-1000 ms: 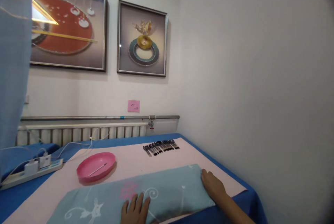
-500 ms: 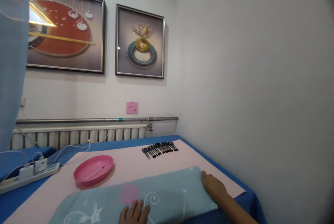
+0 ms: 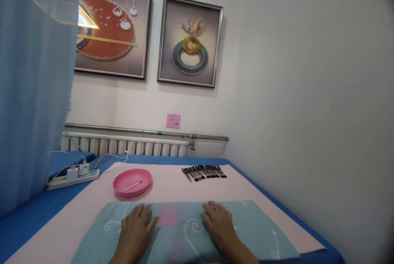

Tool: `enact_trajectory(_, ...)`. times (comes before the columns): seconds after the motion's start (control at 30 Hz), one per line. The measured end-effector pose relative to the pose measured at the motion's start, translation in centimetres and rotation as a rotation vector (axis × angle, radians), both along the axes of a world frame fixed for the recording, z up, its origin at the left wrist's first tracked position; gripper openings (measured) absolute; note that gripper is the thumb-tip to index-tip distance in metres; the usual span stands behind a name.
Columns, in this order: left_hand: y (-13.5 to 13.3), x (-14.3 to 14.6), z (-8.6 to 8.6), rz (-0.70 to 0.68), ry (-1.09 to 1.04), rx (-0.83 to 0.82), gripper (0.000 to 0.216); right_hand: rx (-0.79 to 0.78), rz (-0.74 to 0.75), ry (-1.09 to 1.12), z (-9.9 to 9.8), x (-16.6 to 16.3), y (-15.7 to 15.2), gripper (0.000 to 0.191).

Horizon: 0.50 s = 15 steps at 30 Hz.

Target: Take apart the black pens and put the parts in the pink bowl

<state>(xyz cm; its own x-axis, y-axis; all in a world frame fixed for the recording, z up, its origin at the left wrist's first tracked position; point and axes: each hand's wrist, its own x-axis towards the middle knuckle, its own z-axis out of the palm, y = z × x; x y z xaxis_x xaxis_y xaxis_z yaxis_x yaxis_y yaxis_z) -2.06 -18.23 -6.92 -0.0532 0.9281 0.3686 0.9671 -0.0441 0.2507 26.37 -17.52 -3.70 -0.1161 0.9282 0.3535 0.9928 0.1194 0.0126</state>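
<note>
A pale teal cloth (image 3: 172, 231) with pink flowers and white swirls lies spread over the near part of the pink sheet. On its left half rests my left hand (image 3: 136, 227), palm down with the fingers apart. My right hand (image 3: 218, 225) lies flat on the cloth to the right of the pink flower, fingers stretched forward. Neither hand grips anything. Beyond the cloth, at the left, stands a round pink tray (image 3: 118, 188) holding a thin white stick (image 3: 133, 186) with a dark tip. Farther back on the right is a row of black-and-clear pens (image 3: 205, 171).
The pink sheet (image 3: 172, 189) covers a blue-covered table (image 3: 277, 210) against the wall. At the left sit a white power strip (image 3: 74, 180) with plugged-in chargers and cables, and a hanging blue curtain (image 3: 33, 92). A radiator (image 3: 123, 145) runs behind the table.
My right hand has moved from the cloth's right edge inward onto its middle. My left hand has come farther forward onto the cloth. The view has turned left.
</note>
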Motion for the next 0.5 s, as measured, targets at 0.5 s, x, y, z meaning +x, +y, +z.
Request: enact_trajectory(0.5, 3.7, -1.1, 9.5, -0.168, -0.141, -0.252, 0.05, -0.362, 0.448, -0.082, 3.2, -10.6, 1.4, 0.026)
